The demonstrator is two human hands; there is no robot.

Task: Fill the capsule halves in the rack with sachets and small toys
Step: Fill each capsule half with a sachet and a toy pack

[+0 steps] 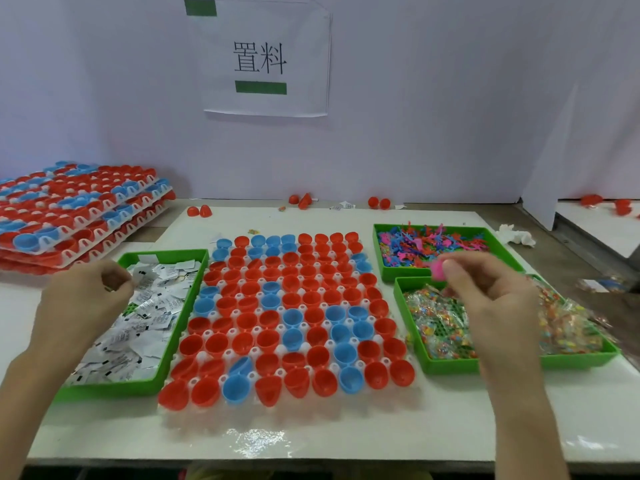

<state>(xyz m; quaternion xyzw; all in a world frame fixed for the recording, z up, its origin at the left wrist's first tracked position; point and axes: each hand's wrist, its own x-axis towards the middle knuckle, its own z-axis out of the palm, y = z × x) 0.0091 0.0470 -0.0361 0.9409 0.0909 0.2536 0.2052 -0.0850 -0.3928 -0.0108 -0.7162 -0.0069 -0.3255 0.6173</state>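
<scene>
A white rack (239, 304) in the middle of the table holds many red and blue capsule halves (292, 299), open side up. My left hand (81, 296) hovers over a green tray (173, 341) of white sachets (138, 327) at the left, fingers curled; whether it holds a sachet is hidden. My right hand (485, 289) is above the near right tray (446, 365) of clear candy packets (436, 323) and pinches a small pink toy (439, 270). The far right tray (379, 251) holds small pink and blue toys (426, 244).
A stack of filled racks (72, 216) stands at the far left. Loose red capsule halves (201, 211) lie along the back near the wall. A crumpled tissue (516, 235) and a loose packet (602, 285) lie at the right. A paper sign (263, 57) hangs on the wall.
</scene>
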